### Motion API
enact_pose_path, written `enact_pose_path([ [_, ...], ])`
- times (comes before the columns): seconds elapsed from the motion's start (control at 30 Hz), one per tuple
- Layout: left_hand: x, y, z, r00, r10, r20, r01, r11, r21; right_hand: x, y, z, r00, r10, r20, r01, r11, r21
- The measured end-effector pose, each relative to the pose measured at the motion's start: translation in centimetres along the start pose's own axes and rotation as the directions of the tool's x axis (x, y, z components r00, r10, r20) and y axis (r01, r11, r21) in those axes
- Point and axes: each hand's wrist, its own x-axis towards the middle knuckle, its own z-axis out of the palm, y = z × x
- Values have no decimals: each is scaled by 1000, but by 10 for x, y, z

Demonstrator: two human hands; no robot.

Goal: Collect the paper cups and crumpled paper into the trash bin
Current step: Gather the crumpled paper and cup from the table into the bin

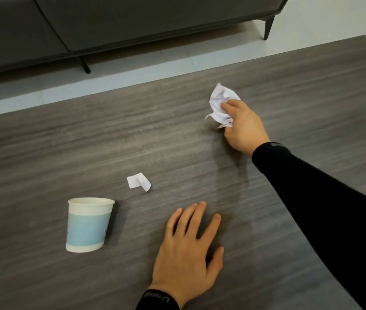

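A large ball of crumpled white paper lies at the far right of the dark wood-grain table, and my right hand is closed around its near side. A smaller folded scrap of white paper lies in the middle of the table. To its near left a paper cup, white with a light blue band, stands upright. My left hand rests flat on the table with fingers spread, just right of the cup and holding nothing. No trash bin is in view.
Beyond the table's far edge runs a strip of pale tiled floor, and behind it a dark grey sofa on thin black legs. The table's right edge slants down past my right sleeve.
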Motion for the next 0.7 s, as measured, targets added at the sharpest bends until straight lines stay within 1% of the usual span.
enact_pose_path([
  [0.07, 0, 1, -1, 1000, -4, 5, 5, 1000, -9, -15, -4, 5, 999, -34, -36, 34, 999, -2],
  [0.13, 0, 2, -4, 1000, -1, 8, 1, 1000, 4, -30, -9, 10, 993, -12, -117, 19, 998, 55],
  [0.17, 1, 2, -5, 1000, 0, 8, 0, 1000, 14, -38, -15, 11, 986, 40, -162, -19, 992, 125],
  [0.23, 1, 2, -6, 1000, -6, 10, 6, 1000, 16, -56, -29, 13, 970, 160, -181, -95, 942, 322],
  [0.27, 1, 3, -7, 1000, -10, 28, 10, 1000, 16, -67, -37, 14, 967, 180, -178, -96, 913, 397],
  [0.3, 1, 2, -8, 999, -9, 41, 9, 1000, 21, -78, -47, 14, 971, 162, -178, -67, 893, 446],
  [0.33, 0, 2, -7, 999, -13, 41, 12, 1000, 24, -89, -58, 11, 982, 103, -157, -18, 885, 465],
  [0.37, 0, 3, -7, 999, -15, 34, 15, 1000, 20, -98, -69, 9, 994, 29, -109, 25, 886, 463],
  [0.4, 0, 3, -7, 1000, -15, 25, 15, 1000, 14, -105, -80, 8, 999, -43, -31, 52, 896, 442],
  [0.47, -2, 4, -7, 1000, -9, 24, 8, 1000, 14, -117, -102, 12, 983, -135, 124, 82, 929, 361],
  [0.53, -3, 3, -10, 1000, -8, 22, 8, 1000, 4, -124, -121, 20, 972, -176, 154, 125, 948, 293],
  [0.57, -4, 3, -12, 1000, 1, 10, -1, 999, -43, -129, -131, 24, 971, -192, 139, 150, 952, 267],
  [0.63, -7, 2, -16, 994, 19, 105, -5, 991, -134, -137, -146, 35, 970, -200, 137, 172, 966, 194],
  [0.67, -10, 0, -17, 984, 33, 177, -11, 992, -128, -141, -150, 44, 969, -203, 144, 182, 972, 146],
  [0.7, -16, -2, -16, 974, 58, 219, -35, 994, -106, -145, -152, 53, 963, -213, 166, 202, 976, 78],
])
